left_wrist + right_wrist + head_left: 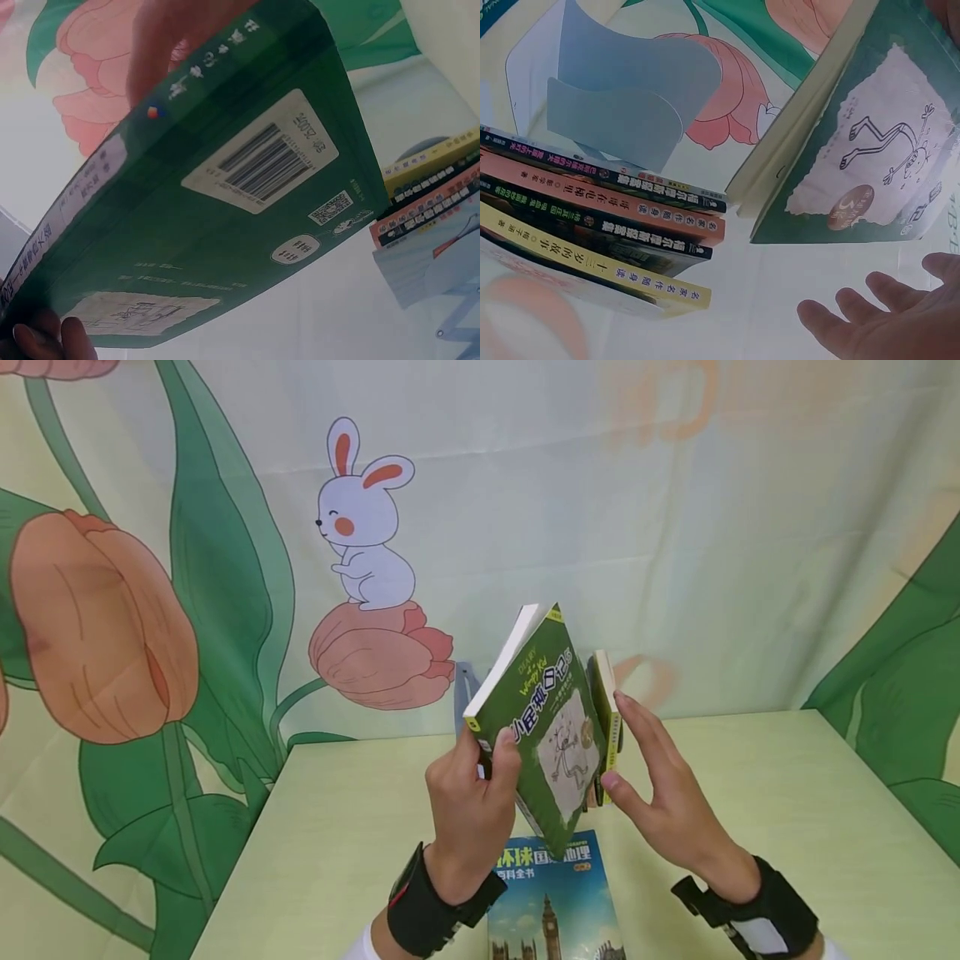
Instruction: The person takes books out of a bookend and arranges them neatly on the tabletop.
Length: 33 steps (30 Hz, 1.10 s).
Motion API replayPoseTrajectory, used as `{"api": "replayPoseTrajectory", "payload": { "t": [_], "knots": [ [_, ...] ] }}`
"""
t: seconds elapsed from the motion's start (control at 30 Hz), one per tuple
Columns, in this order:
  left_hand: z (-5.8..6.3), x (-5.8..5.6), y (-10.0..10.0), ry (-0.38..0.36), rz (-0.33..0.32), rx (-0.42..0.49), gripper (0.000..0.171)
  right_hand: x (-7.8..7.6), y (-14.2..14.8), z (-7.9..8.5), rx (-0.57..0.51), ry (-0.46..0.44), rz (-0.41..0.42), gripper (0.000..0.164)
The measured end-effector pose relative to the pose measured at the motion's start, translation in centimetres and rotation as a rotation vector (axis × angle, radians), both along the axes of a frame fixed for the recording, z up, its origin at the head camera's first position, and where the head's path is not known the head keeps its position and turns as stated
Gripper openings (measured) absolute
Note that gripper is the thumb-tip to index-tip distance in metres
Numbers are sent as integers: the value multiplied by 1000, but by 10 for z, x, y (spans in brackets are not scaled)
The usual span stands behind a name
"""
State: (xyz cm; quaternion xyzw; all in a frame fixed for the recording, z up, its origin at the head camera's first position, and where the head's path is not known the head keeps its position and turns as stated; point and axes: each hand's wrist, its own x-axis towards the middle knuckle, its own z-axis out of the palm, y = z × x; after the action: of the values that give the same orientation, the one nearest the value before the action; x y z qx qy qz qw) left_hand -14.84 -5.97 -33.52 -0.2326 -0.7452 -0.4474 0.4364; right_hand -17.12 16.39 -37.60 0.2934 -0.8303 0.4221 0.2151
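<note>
Left hand has a firm grip on the green book, tilted in midair; right hand is just beside it, fingers loose, holding nothing. Progress-wise, I'd say partway: a row of books already stands by the grey-blue bookend, the green one isn't in it yet, and a blue book lies flat on the tabletop. Green cover says "Wimpy Kid" and 小屁孩日记, blue reads 环球 and 百科全书, yellow spine 名家名作随身读.
</note>
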Motion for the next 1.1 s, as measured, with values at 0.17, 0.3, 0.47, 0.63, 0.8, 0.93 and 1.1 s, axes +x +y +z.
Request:
{"api": "replayPoseTrajectory", "payload": {
  "t": [0.17,0.3,0.47,0.63,0.8,0.93,1.1],
  "knots": [
    [-5,3,-2,-56,-32,21,29,-1,-3,-5,-1,-19,15,82],
    [-9,5,-4,-107,-46,28,31,-2,-4,-10,-4,-26,22,80],
    [-12,9,-8,-203,-86,80,29,-3,-8,-15,-5,-71,38,79],
    [-13,11,-12,-300,-144,153,26,-4,-11,-17,-38,-121,73,76],
    [-14,15,-13,-334,-152,157,26,-9,-12,-25,-92,-174,131,72],
    [-14,17,-15,-380,-189,200,25,-11,-11,-30,-128,-267,188,68],
    [-14,19,-18,-437,-245,261,25,-9,-9,-34,-194,-382,319,63]
  ]
}}
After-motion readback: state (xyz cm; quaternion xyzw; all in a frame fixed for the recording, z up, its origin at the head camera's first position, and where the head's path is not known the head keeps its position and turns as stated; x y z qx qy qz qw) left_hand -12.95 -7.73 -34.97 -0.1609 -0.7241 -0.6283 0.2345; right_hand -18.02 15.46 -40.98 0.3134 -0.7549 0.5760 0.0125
